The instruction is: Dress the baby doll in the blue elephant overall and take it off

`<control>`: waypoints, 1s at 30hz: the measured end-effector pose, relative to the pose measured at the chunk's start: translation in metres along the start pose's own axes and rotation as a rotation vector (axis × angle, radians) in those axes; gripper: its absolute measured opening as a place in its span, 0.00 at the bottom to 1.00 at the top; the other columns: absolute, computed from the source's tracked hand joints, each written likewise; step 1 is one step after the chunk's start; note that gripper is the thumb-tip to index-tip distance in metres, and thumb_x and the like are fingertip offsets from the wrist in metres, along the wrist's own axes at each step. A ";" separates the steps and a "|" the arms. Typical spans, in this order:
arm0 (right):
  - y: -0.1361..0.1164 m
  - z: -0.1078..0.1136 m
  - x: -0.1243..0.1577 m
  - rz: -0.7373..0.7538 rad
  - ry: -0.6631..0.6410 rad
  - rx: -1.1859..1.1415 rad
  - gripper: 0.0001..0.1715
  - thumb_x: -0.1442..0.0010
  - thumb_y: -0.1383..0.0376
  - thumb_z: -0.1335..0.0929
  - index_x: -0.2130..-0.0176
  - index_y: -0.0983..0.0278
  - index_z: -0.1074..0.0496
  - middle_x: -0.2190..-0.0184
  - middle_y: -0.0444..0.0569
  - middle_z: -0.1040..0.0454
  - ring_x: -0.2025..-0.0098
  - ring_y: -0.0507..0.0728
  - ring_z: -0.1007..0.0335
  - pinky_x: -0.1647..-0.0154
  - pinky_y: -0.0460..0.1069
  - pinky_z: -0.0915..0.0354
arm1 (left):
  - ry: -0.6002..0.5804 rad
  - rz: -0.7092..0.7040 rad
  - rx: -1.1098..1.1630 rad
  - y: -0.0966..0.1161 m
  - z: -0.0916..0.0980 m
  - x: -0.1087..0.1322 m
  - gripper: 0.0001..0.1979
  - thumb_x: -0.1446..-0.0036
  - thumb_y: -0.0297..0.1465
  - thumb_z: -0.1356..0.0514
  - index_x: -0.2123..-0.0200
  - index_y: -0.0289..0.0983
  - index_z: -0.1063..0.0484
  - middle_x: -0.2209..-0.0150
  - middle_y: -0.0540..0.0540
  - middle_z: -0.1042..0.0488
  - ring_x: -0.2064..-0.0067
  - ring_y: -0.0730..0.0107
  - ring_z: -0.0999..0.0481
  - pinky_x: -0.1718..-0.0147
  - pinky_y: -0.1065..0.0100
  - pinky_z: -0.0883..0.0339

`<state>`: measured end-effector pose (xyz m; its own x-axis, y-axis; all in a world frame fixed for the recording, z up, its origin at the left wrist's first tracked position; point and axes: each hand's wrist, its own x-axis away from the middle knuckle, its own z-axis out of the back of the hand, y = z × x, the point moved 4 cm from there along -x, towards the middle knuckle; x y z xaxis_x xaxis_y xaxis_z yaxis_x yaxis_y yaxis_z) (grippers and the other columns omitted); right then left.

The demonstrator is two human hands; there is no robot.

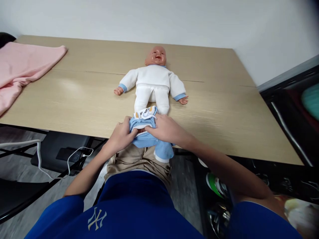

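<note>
A baby doll [153, 77] in a white top with blue cuffs and white leggings lies on its back on the table, legs toward me. At its feet, by the table's front edge, I hold a bunched light-blue baby garment [144, 142] with white trim and a printed animal face. My left hand [121, 135] grips its left side, thumb at the opening. Closed on the opposite side is my right hand [167, 128]. One tube of the garment, ending in a white cuff, hangs below the edge. The doll's feet are hidden by the cloth and hands.
A pink cloth [27, 68] lies at the left end of the wooden table [87, 96]. Below left are a black chair [58, 149] and a white cable [40, 159]. A dark shelf or cart with several items, including a green-banded container [213, 184], stands at lower right.
</note>
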<state>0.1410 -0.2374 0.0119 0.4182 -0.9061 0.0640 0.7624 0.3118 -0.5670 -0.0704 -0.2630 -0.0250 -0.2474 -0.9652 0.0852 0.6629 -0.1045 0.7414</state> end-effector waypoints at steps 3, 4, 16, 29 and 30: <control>-0.005 -0.003 0.003 -0.076 -0.013 0.127 0.15 0.26 0.58 0.26 0.46 0.64 0.17 0.49 0.64 0.12 0.48 0.74 0.14 0.46 0.62 0.22 | -0.009 -0.022 -0.127 -0.004 -0.007 -0.004 0.10 0.27 0.38 0.38 0.47 0.41 0.31 0.66 0.48 0.24 0.57 0.42 0.19 0.41 0.42 0.29; -0.007 -0.003 0.004 -0.085 -0.007 0.153 0.17 0.25 0.57 0.26 0.44 0.65 0.18 0.47 0.66 0.12 0.47 0.75 0.14 0.46 0.62 0.22 | -0.013 -0.025 -0.153 -0.006 -0.009 -0.006 0.11 0.27 0.38 0.38 0.47 0.41 0.31 0.67 0.49 0.25 0.56 0.42 0.19 0.39 0.41 0.30; 0.020 -0.011 0.007 -0.005 0.038 -0.048 0.23 0.32 0.54 0.22 0.43 0.62 0.19 0.45 0.62 0.12 0.42 0.75 0.15 0.39 0.66 0.22 | 0.104 -0.267 0.347 -0.026 -0.019 -0.010 0.27 0.28 0.35 0.37 0.31 0.39 0.39 0.30 0.30 0.26 0.27 0.47 0.24 0.25 0.47 0.31; 0.052 0.026 -0.040 0.331 0.109 -0.258 0.26 0.35 0.47 0.18 0.46 0.60 0.12 0.38 0.59 0.13 0.33 0.75 0.19 0.25 0.69 0.28 | -0.059 -0.325 0.340 -0.032 0.032 -0.067 0.19 0.31 0.47 0.30 0.51 0.37 0.19 0.49 0.38 0.15 0.45 0.52 0.18 0.40 0.55 0.24; 0.053 0.028 -0.045 0.317 0.104 -0.270 0.29 0.36 0.45 0.17 0.45 0.60 0.13 0.38 0.59 0.13 0.34 0.76 0.19 0.25 0.69 0.28 | -0.122 -0.320 0.361 -0.029 0.036 -0.072 0.21 0.32 0.49 0.28 0.51 0.36 0.19 0.49 0.39 0.15 0.46 0.52 0.18 0.43 0.56 0.23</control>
<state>0.1770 -0.1723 0.0021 0.5483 -0.8058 -0.2239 0.4413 0.5062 -0.7409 -0.0977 -0.1818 -0.0288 -0.4941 -0.8606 -0.1231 0.2586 -0.2807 0.9243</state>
